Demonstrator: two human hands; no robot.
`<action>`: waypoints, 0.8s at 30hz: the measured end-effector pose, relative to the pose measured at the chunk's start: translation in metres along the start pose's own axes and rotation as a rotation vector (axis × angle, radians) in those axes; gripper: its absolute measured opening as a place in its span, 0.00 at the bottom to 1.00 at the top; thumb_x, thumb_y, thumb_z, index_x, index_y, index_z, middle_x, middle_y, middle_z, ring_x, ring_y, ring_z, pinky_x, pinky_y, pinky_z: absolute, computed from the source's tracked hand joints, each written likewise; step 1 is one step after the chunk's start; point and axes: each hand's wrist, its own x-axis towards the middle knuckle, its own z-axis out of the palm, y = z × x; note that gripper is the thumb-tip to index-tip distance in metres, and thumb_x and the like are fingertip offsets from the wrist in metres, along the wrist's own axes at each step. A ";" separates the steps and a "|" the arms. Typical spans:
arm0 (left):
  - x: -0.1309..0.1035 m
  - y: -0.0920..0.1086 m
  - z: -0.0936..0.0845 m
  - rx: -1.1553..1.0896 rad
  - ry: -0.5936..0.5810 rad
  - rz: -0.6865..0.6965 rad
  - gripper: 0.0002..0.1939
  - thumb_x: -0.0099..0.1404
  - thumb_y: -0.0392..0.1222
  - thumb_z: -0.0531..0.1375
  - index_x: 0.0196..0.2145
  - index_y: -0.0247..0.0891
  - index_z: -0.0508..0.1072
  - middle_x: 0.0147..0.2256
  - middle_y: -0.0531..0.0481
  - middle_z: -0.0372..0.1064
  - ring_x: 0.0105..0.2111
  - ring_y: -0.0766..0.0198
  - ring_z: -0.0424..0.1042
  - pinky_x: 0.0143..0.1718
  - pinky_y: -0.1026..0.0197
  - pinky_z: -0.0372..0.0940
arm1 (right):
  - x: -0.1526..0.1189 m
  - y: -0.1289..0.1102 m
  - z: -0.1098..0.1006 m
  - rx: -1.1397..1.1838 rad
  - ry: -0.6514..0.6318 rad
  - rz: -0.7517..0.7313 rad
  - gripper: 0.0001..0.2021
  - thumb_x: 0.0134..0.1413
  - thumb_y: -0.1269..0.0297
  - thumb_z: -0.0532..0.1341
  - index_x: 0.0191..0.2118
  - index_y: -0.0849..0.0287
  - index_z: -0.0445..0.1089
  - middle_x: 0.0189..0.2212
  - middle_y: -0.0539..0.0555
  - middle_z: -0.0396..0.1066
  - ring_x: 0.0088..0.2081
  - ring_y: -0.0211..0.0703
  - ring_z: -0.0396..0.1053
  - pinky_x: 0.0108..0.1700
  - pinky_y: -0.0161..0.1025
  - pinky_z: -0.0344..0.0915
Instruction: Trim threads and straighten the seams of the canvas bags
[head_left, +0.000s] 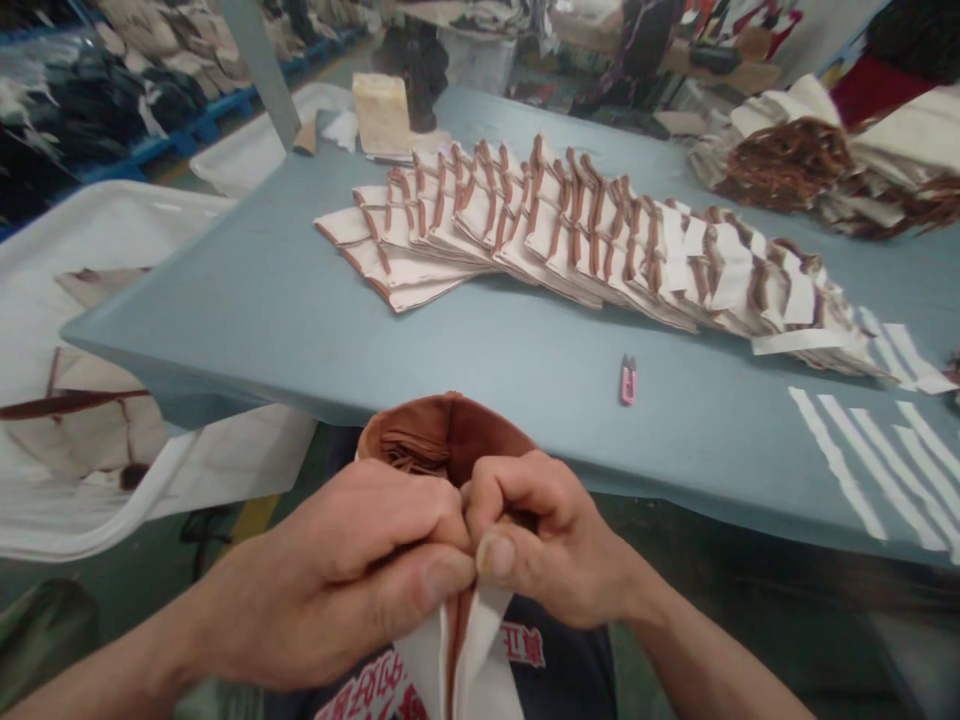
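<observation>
Low in the middle of the head view, a white cloth piece [491, 660] with brown edging is pinched between my two hands. My left hand [352, 560] grips it with thumb against curled forefinger. Touching it at the fingertips, my right hand [551, 540] pinches the same piece. Just beyond my hands, a brown fabric opening [487, 430] shows folded brown material inside. Red lettering is visible below my hands, on white and dark cloth. Part of the cloth is hidden by my fingers.
Across the blue table [247, 310] lies a long overlapping row of white pieces with brown edges [510, 220]. Small pink snips [628, 382] lie nearer. White strips [862, 470] are at right, brown-and-white bundles [795, 160] behind. A white bin [75, 520] stands left.
</observation>
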 end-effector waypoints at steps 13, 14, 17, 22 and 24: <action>-0.005 -0.026 0.065 -0.441 0.484 -0.166 0.31 0.73 0.67 0.53 0.22 0.41 0.57 0.17 0.56 0.52 0.16 0.68 0.51 0.17 0.63 0.53 | 0.004 0.037 0.002 0.316 0.111 -0.014 0.28 0.49 0.43 0.74 0.23 0.56 0.58 0.20 0.43 0.59 0.21 0.30 0.49 0.23 0.32 0.45; -0.006 -0.026 0.065 -0.407 0.457 -0.170 0.32 0.74 0.68 0.51 0.22 0.42 0.57 0.17 0.56 0.52 0.16 0.68 0.51 0.17 0.63 0.54 | 0.004 0.037 0.002 0.328 0.101 -0.019 0.28 0.50 0.44 0.74 0.23 0.57 0.59 0.20 0.43 0.59 0.21 0.30 0.49 0.23 0.32 0.45; -0.007 -0.025 0.059 -0.375 0.387 -0.132 0.31 0.75 0.66 0.50 0.22 0.41 0.58 0.17 0.56 0.53 0.16 0.68 0.53 0.18 0.63 0.54 | 0.006 0.033 -0.001 0.387 0.046 -0.014 0.28 0.49 0.45 0.74 0.22 0.57 0.59 0.20 0.43 0.58 0.22 0.30 0.49 0.23 0.32 0.44; -0.008 -0.023 0.049 -0.523 0.380 -0.145 0.29 0.74 0.60 0.58 0.21 0.38 0.62 0.19 0.55 0.57 0.20 0.68 0.56 0.22 0.63 0.54 | 0.010 0.022 0.000 0.365 -0.048 0.091 0.31 0.50 0.43 0.74 0.21 0.56 0.54 0.19 0.40 0.51 0.21 0.29 0.42 0.22 0.33 0.40; -0.008 -0.023 0.053 -0.633 0.381 -0.221 0.30 0.72 0.60 0.60 0.20 0.38 0.60 0.19 0.56 0.54 0.20 0.69 0.52 0.21 0.64 0.50 | 0.009 0.023 0.001 0.331 -0.025 0.131 0.33 0.52 0.41 0.72 0.21 0.55 0.52 0.19 0.40 0.49 0.21 0.29 0.41 0.22 0.33 0.39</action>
